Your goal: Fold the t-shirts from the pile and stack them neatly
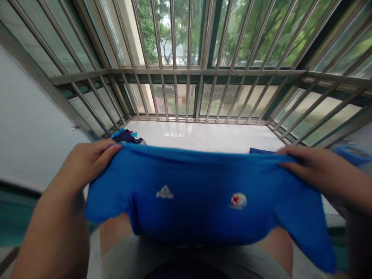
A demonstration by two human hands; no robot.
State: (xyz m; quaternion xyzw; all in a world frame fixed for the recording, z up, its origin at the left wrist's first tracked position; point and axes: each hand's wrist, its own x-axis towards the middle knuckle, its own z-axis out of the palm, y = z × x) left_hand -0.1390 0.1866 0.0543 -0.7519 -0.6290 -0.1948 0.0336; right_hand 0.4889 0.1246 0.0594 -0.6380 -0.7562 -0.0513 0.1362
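Observation:
A blue short-sleeved T-shirt (pixel 197 182) is stretched out sideways above my lap, with a white logo and a red-and-white badge on its chest. My left hand (pixel 97 159) is closed on the shirt's upper edge near one shoulder. At the opposite shoulder, my right hand (pixel 302 162) pinches the cloth between thumb and fingers. Both sleeves hang down beside the body of the shirt, the one under my right hand lower. The lower part of the shirt falls out of sight toward my legs.
Beyond the shirt lies a white glossy ledge (pixel 186 133) below a barred window (pixel 203 71). A pile of dark and bright-blue clothes (pixel 127 136) sits at its left. Dark blue folded cloth (pixel 260 150) shows near my right hand, and a blue round object (pixel 353 154) stands farther right.

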